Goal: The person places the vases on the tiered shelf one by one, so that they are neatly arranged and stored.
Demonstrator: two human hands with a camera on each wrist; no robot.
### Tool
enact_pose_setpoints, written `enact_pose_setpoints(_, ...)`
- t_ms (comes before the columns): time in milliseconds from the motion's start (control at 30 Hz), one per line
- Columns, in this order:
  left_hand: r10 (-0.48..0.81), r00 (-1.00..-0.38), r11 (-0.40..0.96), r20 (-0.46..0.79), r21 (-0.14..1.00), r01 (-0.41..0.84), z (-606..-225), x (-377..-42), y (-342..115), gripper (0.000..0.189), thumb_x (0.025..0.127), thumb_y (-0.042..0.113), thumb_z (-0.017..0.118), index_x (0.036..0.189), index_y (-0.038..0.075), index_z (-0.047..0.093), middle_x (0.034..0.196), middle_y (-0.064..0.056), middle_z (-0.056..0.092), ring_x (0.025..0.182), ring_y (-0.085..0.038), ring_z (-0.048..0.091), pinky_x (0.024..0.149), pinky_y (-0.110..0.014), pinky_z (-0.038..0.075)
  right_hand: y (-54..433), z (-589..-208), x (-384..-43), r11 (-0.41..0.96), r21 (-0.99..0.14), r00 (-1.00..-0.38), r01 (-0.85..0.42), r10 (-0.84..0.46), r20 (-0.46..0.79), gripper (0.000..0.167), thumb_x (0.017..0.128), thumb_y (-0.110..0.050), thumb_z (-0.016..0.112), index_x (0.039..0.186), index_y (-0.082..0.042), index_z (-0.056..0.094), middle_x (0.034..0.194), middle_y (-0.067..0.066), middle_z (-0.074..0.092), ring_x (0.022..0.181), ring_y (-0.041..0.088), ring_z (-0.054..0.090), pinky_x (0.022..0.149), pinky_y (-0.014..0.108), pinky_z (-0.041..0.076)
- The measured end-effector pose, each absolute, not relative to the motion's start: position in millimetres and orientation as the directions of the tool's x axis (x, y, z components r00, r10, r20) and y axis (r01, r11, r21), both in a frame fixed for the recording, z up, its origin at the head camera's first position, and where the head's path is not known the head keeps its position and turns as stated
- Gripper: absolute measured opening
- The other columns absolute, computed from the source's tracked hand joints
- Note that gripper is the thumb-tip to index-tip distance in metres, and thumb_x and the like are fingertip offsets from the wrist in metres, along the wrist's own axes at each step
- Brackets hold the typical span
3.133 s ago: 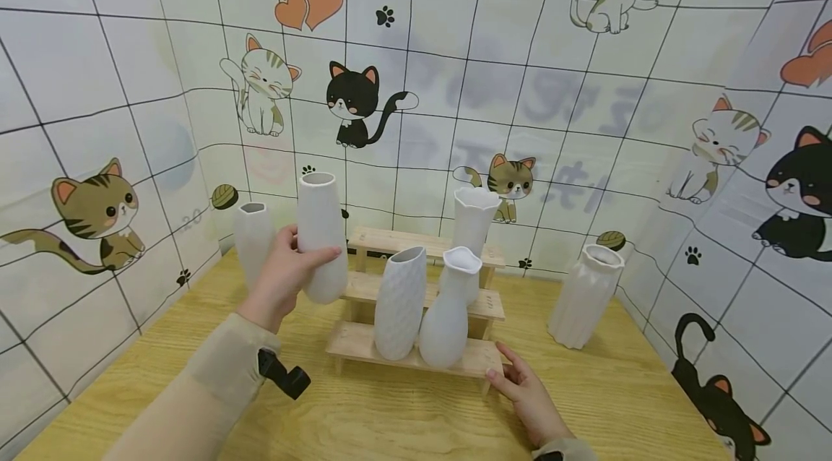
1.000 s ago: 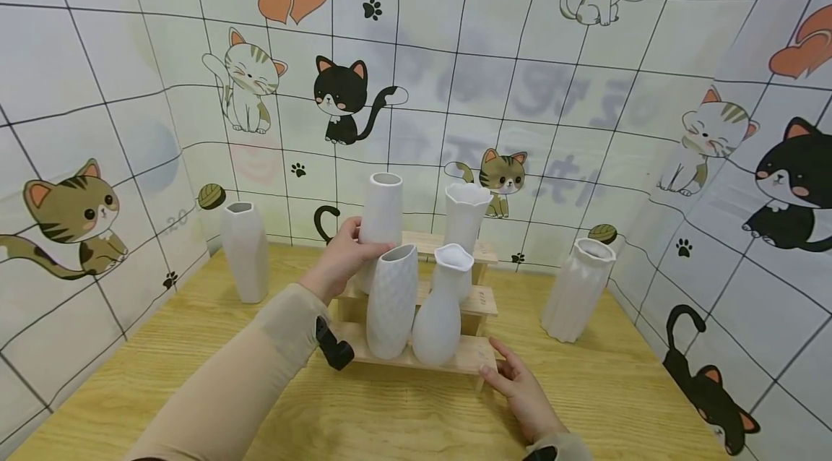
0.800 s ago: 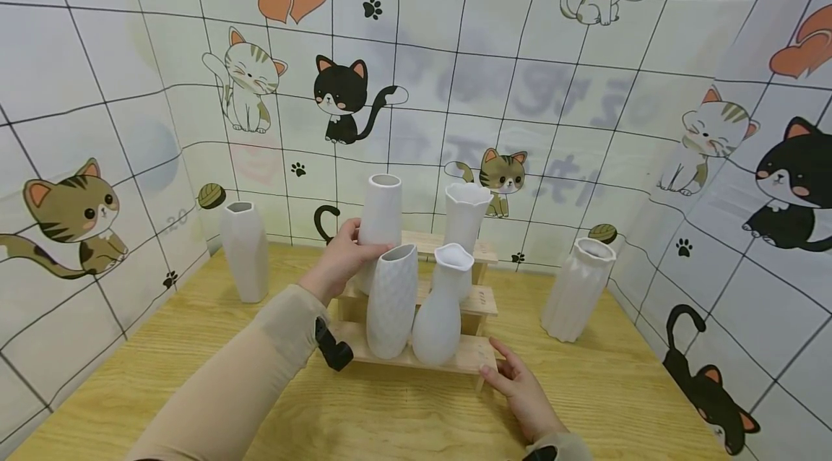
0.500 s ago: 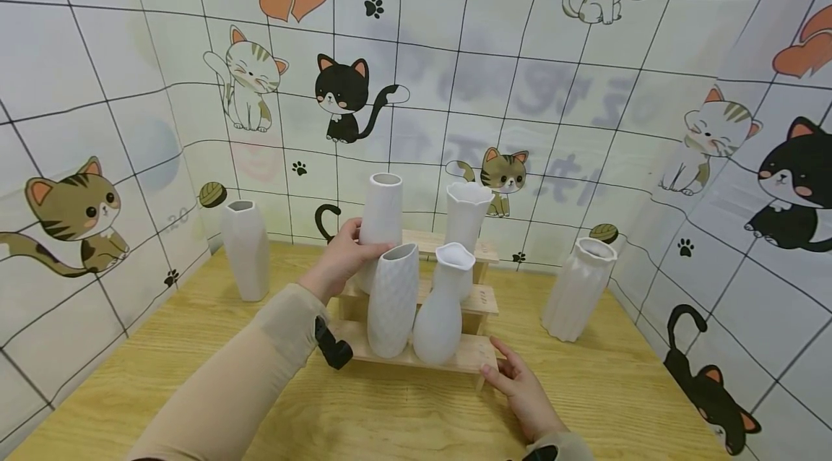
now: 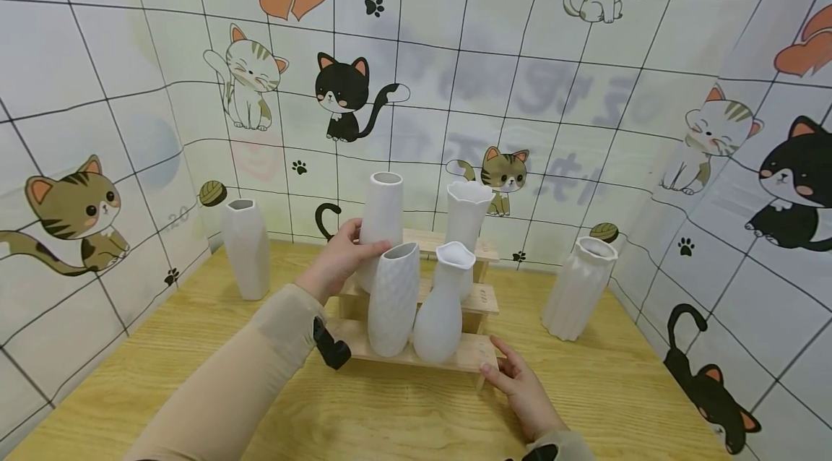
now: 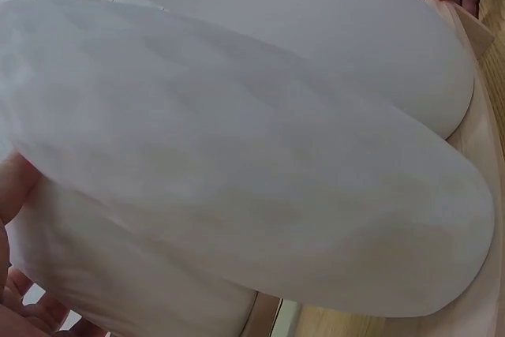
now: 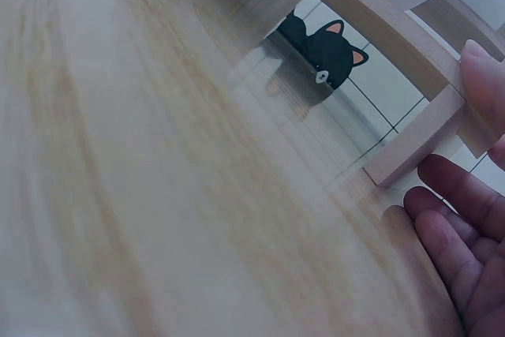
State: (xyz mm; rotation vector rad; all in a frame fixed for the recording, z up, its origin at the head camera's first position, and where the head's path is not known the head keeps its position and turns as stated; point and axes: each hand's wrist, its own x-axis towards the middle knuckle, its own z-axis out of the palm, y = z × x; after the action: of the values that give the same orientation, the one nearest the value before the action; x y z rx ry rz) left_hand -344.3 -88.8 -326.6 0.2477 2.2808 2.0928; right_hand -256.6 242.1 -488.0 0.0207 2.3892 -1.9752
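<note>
In the head view, my left hand point(image 5: 339, 257) grips a smooth tall white vase point(image 5: 383, 209) from its left side, upright at the left of the stand's middle step. Its lower part is hidden behind a diamond-textured vase point(image 5: 393, 309), which fills much of the left wrist view. Beside that one, on the front step of the wooden stepped stand point(image 5: 477, 354), is a bulb-shaped vase point(image 5: 438, 331) with a wavy mouth. A fluted vase point(image 5: 468, 219) rises behind it. My right hand point(image 5: 525, 390) holds the stand's front right corner, thumb on top and fingers around the leg point(image 7: 418, 140).
A faceted white vase point(image 5: 247, 251) stands on the wooden table point(image 5: 390, 418) to the left. To the right is a ribbed white vase point(image 5: 578, 291). Cat-printed tile walls point(image 5: 416, 85) enclose the table at the back and sides.
From left of the stand, my left hand has carried the smooth vase right to the middle step. Over the last second both hands have stayed almost still.
</note>
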Motion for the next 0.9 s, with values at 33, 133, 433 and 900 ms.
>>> enact_pose_setpoints(33,0.143,-0.986,0.075,0.082,0.993,0.093,-326.6,-344.3,-88.3,0.079,0.081,0.030,0.079,0.142,0.012,0.033,0.138,-0.010,0.042,0.123,-0.032,0.045,0.102,-0.052,0.035,242.3,-487.9,-256.4,0.191,-0.981,-0.999,0.037,-0.016,-0.041,0.068,0.093,-0.022,0.066,0.150,-0.010,0.031,0.120,0.015,0.059,0.106,0.022,0.056,0.094,0.043,0.039)
enact_pose_setpoints(133,0.143,-0.987,0.059,0.079,0.994,0.088,-326.5,-344.6,-86.7,0.079,0.082,0.028,0.079,0.143,0.012,0.032,0.140,-0.011,0.041,0.124,-0.032,0.044,0.103,-0.053,0.034,242.7,-487.6,-255.7,0.204,-0.978,-0.999,0.036,-0.014,-0.040,0.069,0.092,-0.024,0.067,0.150,-0.010,0.032,0.122,0.017,0.058,0.108,0.024,0.055,0.095,0.046,0.039)
enact_pose_setpoints(433,0.155,-0.986,0.066,0.056,0.996,0.066,-314.4,-332.7,-85.2,0.077,0.086,0.021,0.075,0.146,0.008,0.028,0.144,-0.015,0.038,0.127,-0.035,0.042,0.105,-0.053,0.033,242.4,-486.8,-256.2,0.202,-0.978,-0.999,0.043,-0.018,-0.048,0.071,0.091,-0.028,0.068,0.150,-0.012,0.033,0.123,0.018,0.057,0.110,0.026,0.055,0.096,0.048,0.038)
enact_pose_setpoints(900,0.153,-0.983,0.077,0.104,0.990,0.116,-332.8,-341.0,-92.5,0.081,0.084,0.031,0.076,0.147,0.012,0.029,0.146,-0.012,0.037,0.130,-0.031,0.040,0.106,-0.052,0.032,241.2,-486.4,-255.1,0.209,-0.977,-0.999,0.036,-0.018,-0.041,0.071,0.091,-0.027,0.068,0.150,-0.011,0.033,0.123,0.018,0.058,0.109,0.025,0.055,0.096,0.047,0.038)
